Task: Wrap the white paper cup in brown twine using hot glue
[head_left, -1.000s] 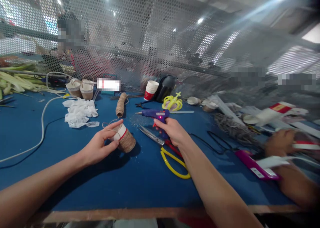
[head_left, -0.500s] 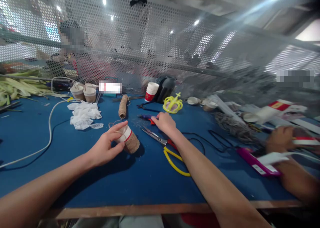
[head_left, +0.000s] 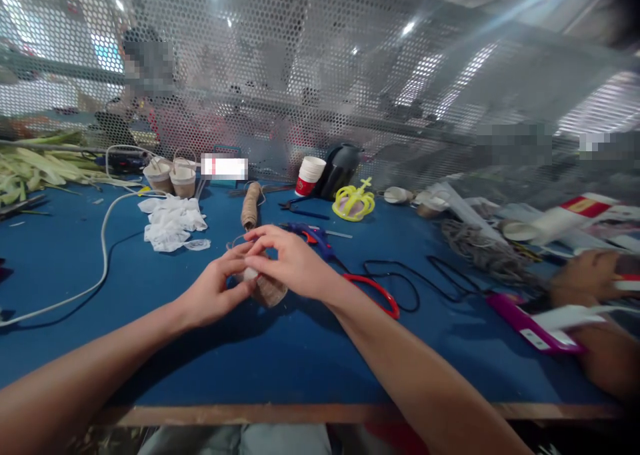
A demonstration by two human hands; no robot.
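Note:
A paper cup wrapped in brown twine [head_left: 270,290] lies tilted between my hands, low over the blue table. My left hand [head_left: 216,283] grips it near its white rim, thumb below and fingers on top. From the right, my right hand [head_left: 287,258] reaches over the cup, its fingers bent down on the rim and hiding much of it. Behind them stands a roll of twine [head_left: 251,205], a loose strand trailing toward the cup. A blue glue gun [head_left: 313,236] lies just beyond my right hand. Red-handled scissors [head_left: 384,296] show partly from under my right forearm.
White crumpled gloves [head_left: 173,222], two small twine-covered cups [head_left: 183,180] and a white cable [head_left: 105,255] are at left. Behind are pliers [head_left: 305,210], stacked paper cups [head_left: 309,175] and a yellow crown [head_left: 354,202]. A co-worker's hands [head_left: 583,275] work at right near a purple power strip [head_left: 533,325].
My right hand has left the glue gun and come left onto the cup. My left hand still holds the cup. The scissors' yellow handle is now hidden by my right arm.

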